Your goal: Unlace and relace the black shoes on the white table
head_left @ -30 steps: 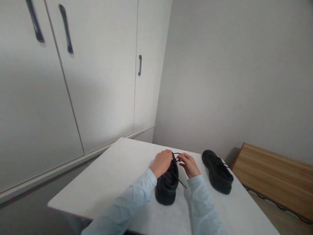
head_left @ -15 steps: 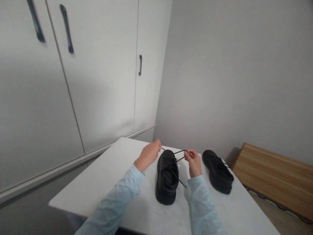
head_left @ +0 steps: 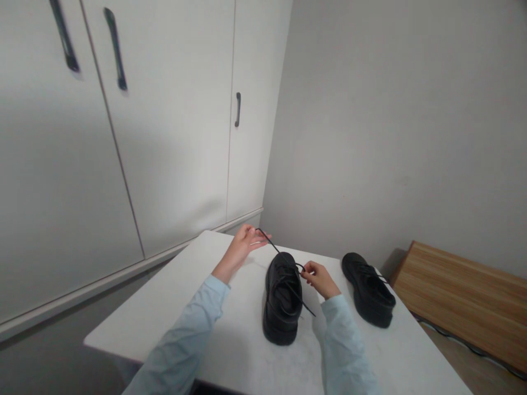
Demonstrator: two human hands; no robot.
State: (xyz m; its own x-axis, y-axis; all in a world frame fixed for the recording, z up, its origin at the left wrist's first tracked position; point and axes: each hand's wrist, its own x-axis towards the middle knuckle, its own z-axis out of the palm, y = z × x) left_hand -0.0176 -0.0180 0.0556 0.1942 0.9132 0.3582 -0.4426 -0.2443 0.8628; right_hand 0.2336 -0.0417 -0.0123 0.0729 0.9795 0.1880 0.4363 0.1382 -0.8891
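A black lace-up shoe (head_left: 282, 315) rests on the white table, its toe pointing away from me. My left hand (head_left: 244, 246), raised up and left of the toe, pinches one end of the black shoelace (head_left: 270, 241) between thumb and finger, its other fingers spread. That lace runs taut down to the shoe. Close to the right side of the laces, my right hand (head_left: 319, 278) is closed on a small loop of lace. Another lace end hangs over the shoe's opening to its right. The second black shoe (head_left: 368, 293) sits farther right, apart from both hands.
The white table (head_left: 164, 323) reaches to a grey wall behind. White cupboards (head_left: 177, 137) with dark handles stand at the left. A wood-grained board or cabinet (head_left: 461, 296) is at the right, with a cable along its lower edge.
My left hand has moved left and slightly up, drawing out its lace, and its fingers have spread. My right hand has moved left toward the shoe, and the loop there is smaller.
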